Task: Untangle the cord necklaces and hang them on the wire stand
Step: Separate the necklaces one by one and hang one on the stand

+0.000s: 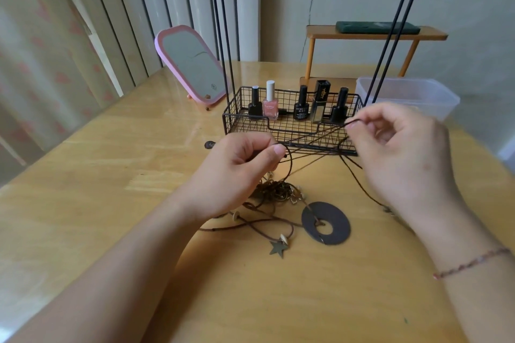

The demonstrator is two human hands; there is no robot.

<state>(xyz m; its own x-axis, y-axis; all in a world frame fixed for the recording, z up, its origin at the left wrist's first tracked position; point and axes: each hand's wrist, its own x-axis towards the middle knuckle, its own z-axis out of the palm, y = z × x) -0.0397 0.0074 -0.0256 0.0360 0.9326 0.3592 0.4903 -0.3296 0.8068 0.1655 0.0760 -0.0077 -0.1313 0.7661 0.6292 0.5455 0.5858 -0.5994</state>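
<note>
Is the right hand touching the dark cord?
Touching. In the head view, the right hand pinches a loop of the dark cord between its fingertips.

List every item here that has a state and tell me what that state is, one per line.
left hand: pinching a cord
right hand: pinching a cord loop
cord necklaces: tangled on the table
wire stand: upright, visible hooks bare
nail polish bottles: upright, capped
mirror: tilted back
plastic box: lid off

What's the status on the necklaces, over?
Left hand and right hand each pinch dark cord, stretched between them. Tangle on table, unsorted. Nothing hung; basket sits close behind.
</note>
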